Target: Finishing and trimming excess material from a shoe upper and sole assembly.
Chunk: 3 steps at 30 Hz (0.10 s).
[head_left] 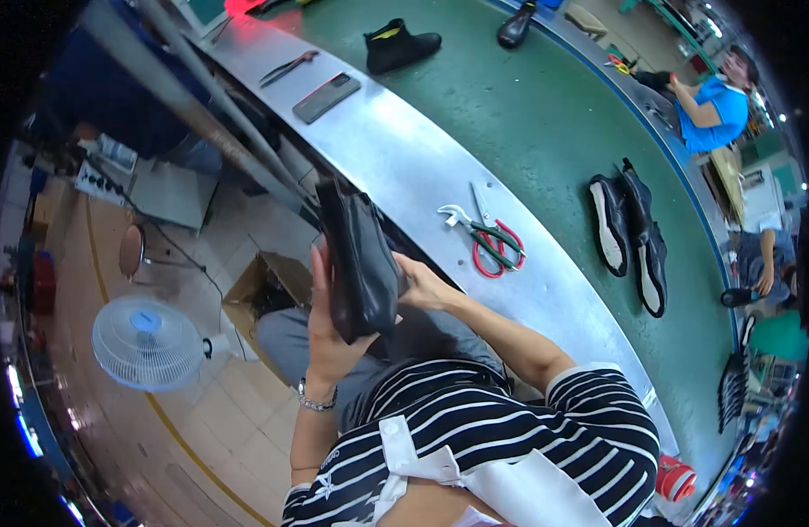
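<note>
We hold a black shoe upright in both hands, left hand and right hand, beside the metal counter's near edge, where scissors lie.

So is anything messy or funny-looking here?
Not much. The pair of shoes on the green belt lies tipped on its sides, pale soles showing, while the boot further up stands upright. Both hands, left and right, hold a black shoe.

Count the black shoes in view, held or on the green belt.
5. One shoe is held in the left hand and right hand. On the belt: an ankle boot, a far shoe, and a pair lying sideways. More may be hidden at the right rim.
</note>
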### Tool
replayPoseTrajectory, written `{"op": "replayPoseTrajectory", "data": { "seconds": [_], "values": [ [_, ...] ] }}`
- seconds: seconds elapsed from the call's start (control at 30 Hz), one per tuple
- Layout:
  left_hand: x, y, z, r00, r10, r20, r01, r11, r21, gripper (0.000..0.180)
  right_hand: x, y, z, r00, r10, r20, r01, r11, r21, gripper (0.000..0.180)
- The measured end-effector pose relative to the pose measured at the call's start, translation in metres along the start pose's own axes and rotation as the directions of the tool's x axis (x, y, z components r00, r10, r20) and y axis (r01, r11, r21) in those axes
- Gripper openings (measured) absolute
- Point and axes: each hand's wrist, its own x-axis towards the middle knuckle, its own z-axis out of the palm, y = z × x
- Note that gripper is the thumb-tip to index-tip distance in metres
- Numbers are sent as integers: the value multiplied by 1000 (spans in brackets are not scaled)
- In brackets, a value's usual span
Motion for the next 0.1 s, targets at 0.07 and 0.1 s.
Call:
{"op": "replayPoseTrajectory", "data": {
  "seconds": [0.07, 0.1],
  "values": [
    [28, 10, 2, 1000, -4, 31, 10, 980, -200, 116, -17, -14, -10, 998, 28, -58, -20, 990, 139, 81],
    [37, 13, 6, 998, -31, 53, 49, 924, -380, 116, -27, -24, -14, 995, 17, -93, 6, 971, 238, 78]
  ]
}}
